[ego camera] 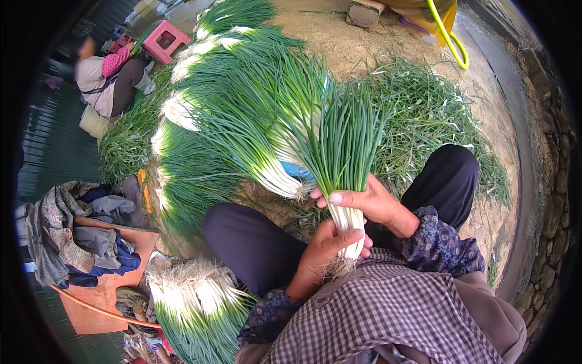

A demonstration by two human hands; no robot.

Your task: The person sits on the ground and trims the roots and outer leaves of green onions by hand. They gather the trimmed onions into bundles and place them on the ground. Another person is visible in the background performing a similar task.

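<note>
Both my hands hold one bunch of green onions upright in front of my lap, green leaves pointing away and roots towards me. My right hand grips it where the white stems turn green, thumb across the front. Lower down, my left hand closes around the white stems just above the roots. Just beyond and to the left lies another bunch of green onions, its roots near my right fingertips. A blue object shows partly beneath it.
Piled green onions curve along the left; more stand roots-up by my left knee. Loose trimmed leaves cover the ground at right. Clothes lie on an orange board. A person sits upper left near a pink stool.
</note>
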